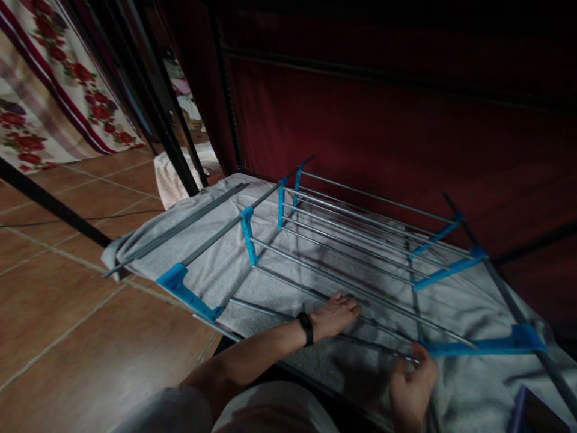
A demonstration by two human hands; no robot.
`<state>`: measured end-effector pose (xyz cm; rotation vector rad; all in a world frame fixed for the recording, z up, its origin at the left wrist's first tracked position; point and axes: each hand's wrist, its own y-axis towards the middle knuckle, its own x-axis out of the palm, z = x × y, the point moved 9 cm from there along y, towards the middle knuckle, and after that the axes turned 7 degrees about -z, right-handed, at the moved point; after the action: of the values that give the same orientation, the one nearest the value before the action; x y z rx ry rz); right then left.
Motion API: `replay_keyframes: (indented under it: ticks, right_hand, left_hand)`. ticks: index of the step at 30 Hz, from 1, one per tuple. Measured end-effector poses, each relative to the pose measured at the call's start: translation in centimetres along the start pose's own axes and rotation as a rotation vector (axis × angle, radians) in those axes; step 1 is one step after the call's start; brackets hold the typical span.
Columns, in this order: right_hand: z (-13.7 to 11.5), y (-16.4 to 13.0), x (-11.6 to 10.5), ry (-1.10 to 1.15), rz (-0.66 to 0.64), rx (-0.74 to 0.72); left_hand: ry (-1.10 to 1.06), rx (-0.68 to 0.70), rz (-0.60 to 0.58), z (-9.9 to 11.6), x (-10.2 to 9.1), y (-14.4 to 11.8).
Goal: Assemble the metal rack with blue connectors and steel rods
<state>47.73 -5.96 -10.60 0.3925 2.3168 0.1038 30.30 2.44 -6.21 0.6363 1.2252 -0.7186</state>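
Left hand, flat and open, presses a rail of the drying rack at lower centre; right hand grips a rail end beside a blue bracket, over a grey towel.

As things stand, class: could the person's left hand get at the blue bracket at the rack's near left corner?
Probably yes. The left hand lies flat on the rack's rods, and nothing stands between it and that blue bracket.

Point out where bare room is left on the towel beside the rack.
Free: the grey towel left of the long loose rods, and the strip by the left hand. Crowded: the drying rack rails and blue brackets near the right hand.
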Motion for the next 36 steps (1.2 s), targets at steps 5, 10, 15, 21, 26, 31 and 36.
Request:
replay_keyframes:
  ticks: [5,10,15,21,26,31,36]
  right_hand:
    - [-11.4,2.0,7.2,-0.018,-0.225,-0.387]
    - [-19.9,3.1,15.7,-0.199,-0.452,-0.634]
    - [-25.1,3.3,22.9,-0.408,-0.663,-0.701]
    - [-26.4,4.3,26.4,-0.533,-0.772,-0.650]
    - [-26.1,4.8,26.8,-0.498,-0.810,-0.589]
    - [-25.9,5.2,27.2,-0.493,-0.814,-0.542]
    - [-25.4,5.1,27.4,-0.488,-0.838,-0.529]
  left_hand:
    - [-0.082,-0.178,0.088,-1.1,-6.5,-7.2]
    - [-0.014,-0.286,0.536,-0.2,-17.8,-23.4]
    - [-0.081,-0.902,1.632,-7.3,-24.2,-42.4]
    - [-1.056,-0.814,0.990,-24.4,-15.5,-33.0]
    - [-1.121,-0.594,0.650,-25.5,-10.5,-22.8]
    - [-1.002,-0.579,0.598,-25.2,-8.5,-20.4]
    - [-0.953,-0.634,0.624,-26.1,-6.6,-20.9]
